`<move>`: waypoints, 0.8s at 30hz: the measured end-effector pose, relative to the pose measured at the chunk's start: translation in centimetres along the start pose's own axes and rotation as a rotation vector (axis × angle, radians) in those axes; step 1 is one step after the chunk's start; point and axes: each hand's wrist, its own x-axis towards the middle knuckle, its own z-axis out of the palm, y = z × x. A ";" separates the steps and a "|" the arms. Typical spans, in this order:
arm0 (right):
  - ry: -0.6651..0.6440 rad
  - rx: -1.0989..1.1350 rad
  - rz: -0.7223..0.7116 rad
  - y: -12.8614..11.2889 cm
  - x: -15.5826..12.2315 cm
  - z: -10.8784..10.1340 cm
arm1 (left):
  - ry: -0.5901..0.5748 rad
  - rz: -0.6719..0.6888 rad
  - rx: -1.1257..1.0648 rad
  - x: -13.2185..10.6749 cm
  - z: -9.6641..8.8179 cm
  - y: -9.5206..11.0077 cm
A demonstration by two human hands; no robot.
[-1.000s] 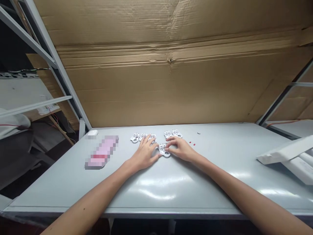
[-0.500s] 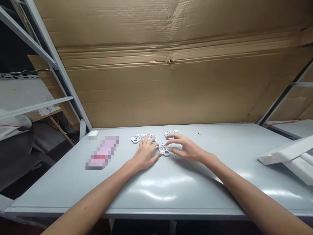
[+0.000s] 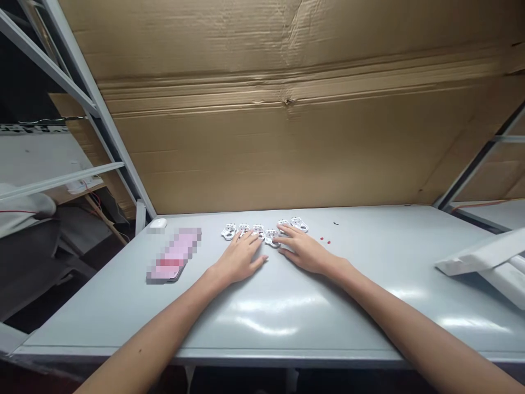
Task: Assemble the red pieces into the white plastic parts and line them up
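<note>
Head cam; faces fwd, down

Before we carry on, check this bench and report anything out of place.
Small red specks lie on the grey table, right of the white plastic parts, with a tiny dark curl beyond; they look like stray debris.

Six flat white plastic pieces (image 3: 228,232), each pierced with round holes and marked with small dark details, lying in a loose row near the far edge of the grey surface (image 3: 369,290), around its middle. All flat, close together, almost touching. Fourth from the left (image 3: 271,237) slightly nearer the front edge than its neighbours. Exact outlines too small to tell.
</note>
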 end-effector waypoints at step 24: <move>-0.210 -0.183 -0.010 -3.0 -0.1 -0.4 | -0.031 0.015 0.005 -0.2 0.4 0.1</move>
